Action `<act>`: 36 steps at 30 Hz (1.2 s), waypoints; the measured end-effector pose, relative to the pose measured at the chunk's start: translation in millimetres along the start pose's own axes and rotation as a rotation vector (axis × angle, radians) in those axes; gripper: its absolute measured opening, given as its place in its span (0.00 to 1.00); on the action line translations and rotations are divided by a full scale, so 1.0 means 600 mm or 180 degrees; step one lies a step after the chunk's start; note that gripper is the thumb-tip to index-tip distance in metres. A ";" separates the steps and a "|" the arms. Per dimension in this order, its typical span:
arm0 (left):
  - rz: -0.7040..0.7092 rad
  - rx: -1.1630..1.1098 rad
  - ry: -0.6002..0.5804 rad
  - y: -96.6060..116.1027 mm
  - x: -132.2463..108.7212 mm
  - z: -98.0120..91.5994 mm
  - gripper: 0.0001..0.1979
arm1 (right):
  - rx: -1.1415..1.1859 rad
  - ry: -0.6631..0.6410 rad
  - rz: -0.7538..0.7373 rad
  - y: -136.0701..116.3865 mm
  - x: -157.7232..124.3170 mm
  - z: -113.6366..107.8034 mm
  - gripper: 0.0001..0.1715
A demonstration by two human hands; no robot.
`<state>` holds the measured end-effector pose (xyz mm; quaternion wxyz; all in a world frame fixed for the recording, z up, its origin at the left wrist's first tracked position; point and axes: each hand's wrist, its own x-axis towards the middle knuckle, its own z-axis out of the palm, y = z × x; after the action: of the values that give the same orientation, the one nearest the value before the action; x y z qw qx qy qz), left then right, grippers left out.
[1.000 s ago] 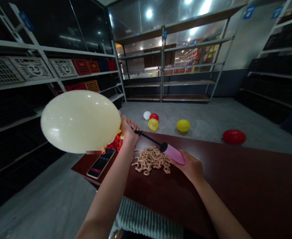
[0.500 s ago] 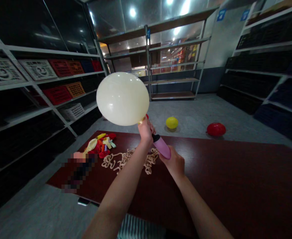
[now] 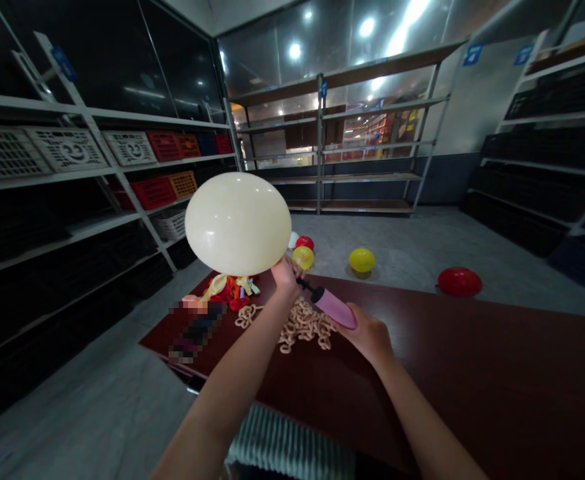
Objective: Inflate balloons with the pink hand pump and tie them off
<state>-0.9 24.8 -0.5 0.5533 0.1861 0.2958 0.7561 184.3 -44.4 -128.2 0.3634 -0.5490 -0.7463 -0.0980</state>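
A large, inflated cream-white balloon fills the space above the table's far edge. My left hand is closed around its neck, where it meets the front end of a balloon pump; the nozzle is hidden by the fingers. The pump's pink part is gripped by my right hand, and a thin black rod shows between the two hands. Beneath them, tan rope-like coils lie in a heap on the dark red-brown table. Uninflated balloons in several colours are piled at the left.
On the floor past the table lie yellow balloons and red balloons. Shelves with plastic crates stand along the left. A metal rack is at the back. A blurred dark object rests on the table's left end.
My right hand has drawn the pink part away from my left hand, exposing more black rod. The view has turned somewhat left, and the balloon sits lower in it.
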 end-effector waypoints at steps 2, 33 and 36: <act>0.0026 -0.0046 0.0094 0.024 0.003 -0.022 0.21 | 0.0038 -0.0063 -0.0154 -0.003 -0.004 -0.001 0.24; 0.0570 0.0076 -0.0460 0.020 -0.004 0.073 0.28 | 0.0106 0.0203 0.0508 0.002 0.011 -0.007 0.26; 0.0366 0.0164 -0.0461 -0.043 -0.018 0.080 0.27 | 0.0127 0.0148 0.0677 0.002 0.013 -0.009 0.26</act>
<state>50.2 31.7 19.5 0.5239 0.2711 0.2632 0.7633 186.6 -41.1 -119.5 0.3998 -0.6153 -0.6770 -0.0567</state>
